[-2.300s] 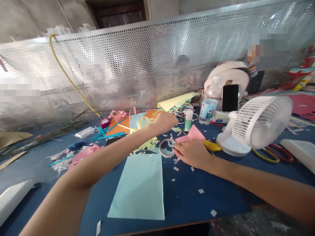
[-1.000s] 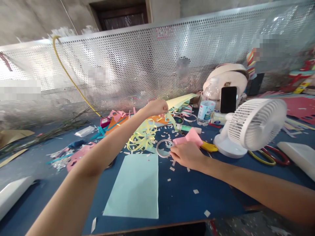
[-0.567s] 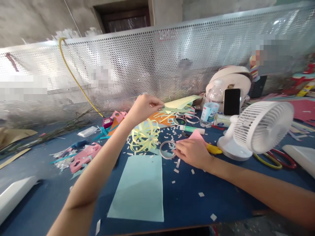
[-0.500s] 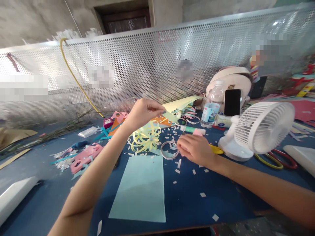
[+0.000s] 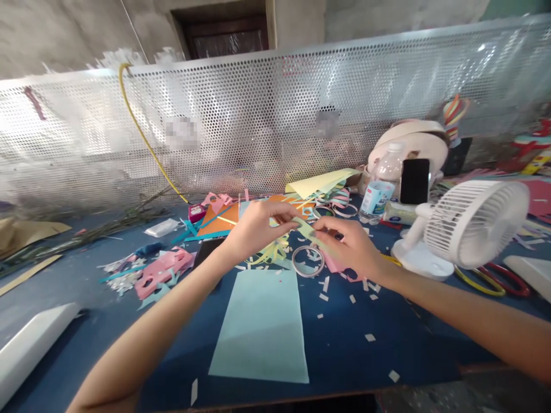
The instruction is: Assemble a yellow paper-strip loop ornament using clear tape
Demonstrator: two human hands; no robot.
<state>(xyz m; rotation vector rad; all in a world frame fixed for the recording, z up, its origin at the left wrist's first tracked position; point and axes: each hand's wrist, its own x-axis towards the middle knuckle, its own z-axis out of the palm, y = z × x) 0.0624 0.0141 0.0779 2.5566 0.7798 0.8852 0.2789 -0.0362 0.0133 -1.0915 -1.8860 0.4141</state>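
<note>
Pale green paper strip [image 5: 306, 229] held above the tabletop [image 5: 344, 358], pinched between closed fingers of the left hand [image 5: 257, 227] and right hand [image 5: 353, 245], probably light, bendy and easily creased, best gripped near its ends

Pale yellow-green right now on the paper strip [image 5: 305, 228], plain light blue on the sheet [image 5: 260, 327]! Over to lemon yellow on the looped ribbons [image 5: 278, 250], paler yellow on the curled paper [image 5: 321, 182]. Deep blue across the tabletop [image 5: 353, 364], flecked white with paper chips [image 5: 370, 337]. And here, orange on the card [image 5: 212, 223], pink on the hole-punched scrap [image 5: 166, 267]! White all over the fan [image 5: 471, 226], cream on the bag [image 5: 390, 137], black on the phone [image 5: 414, 181], and up on the metal screen [image 5: 241, 115], silver peppered with rows of dark holes!
</note>
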